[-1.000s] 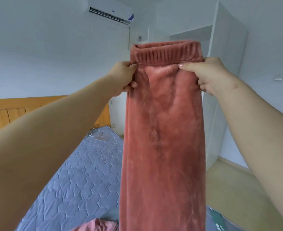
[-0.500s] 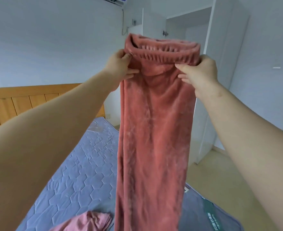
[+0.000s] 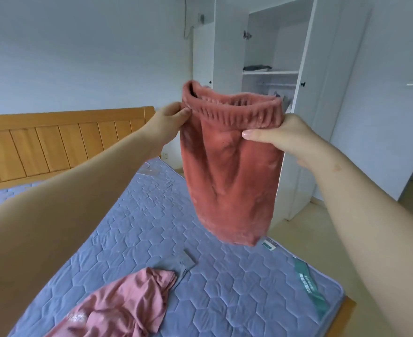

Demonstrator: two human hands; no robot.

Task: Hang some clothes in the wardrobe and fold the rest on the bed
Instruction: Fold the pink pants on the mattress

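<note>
Since the earlier frames the rust-red fleece trousers (image 3: 232,181) have been swinging out and away from the camera. Their lower end, which was running off the bottom of the frame, is now hanging in mid-air at centre right, clear of the blue quilted mattress (image 3: 225,300). The left hand (image 3: 170,116) is pinching the left end of the waistband (image 3: 237,111). The right hand (image 3: 280,135) is pinching its right end, thumb lying along the front. The hands are being held apart, keeping the elastic stretched so the cloth drops flat, probably a shake-out before laying it down to fold. A pink garment (image 3: 117,305) is lying crumpled on the mattress at lower left, just beside a grey piece (image 3: 184,261). At upper right the white wardrobe (image 3: 305,45) is standing open, its rail (image 3: 278,85) showing below a shelf.
</note>
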